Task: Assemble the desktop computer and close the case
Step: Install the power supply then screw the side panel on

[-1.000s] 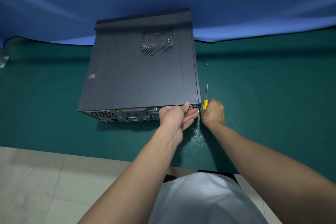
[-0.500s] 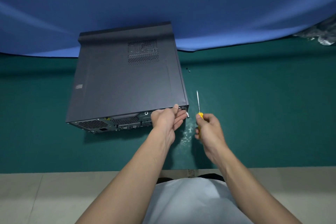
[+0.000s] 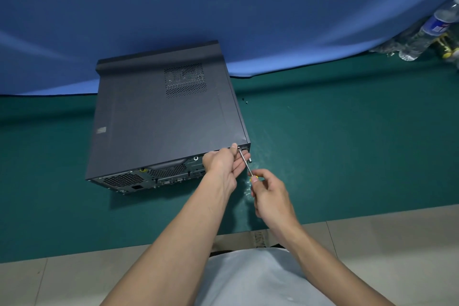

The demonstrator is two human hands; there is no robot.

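Now the screwdriver has swung down: right hand curled round its handle, tip at the rear corner of the case on the green mat. Left hand, fingers straight together, steadies the shaft. Lid-fastening looks imminent.

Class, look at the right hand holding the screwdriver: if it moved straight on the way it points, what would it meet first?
The right hand would probably meet the left hand, its fingers beside the screwdriver shaft, just before the rear corner of the computer case; depth is unclear.
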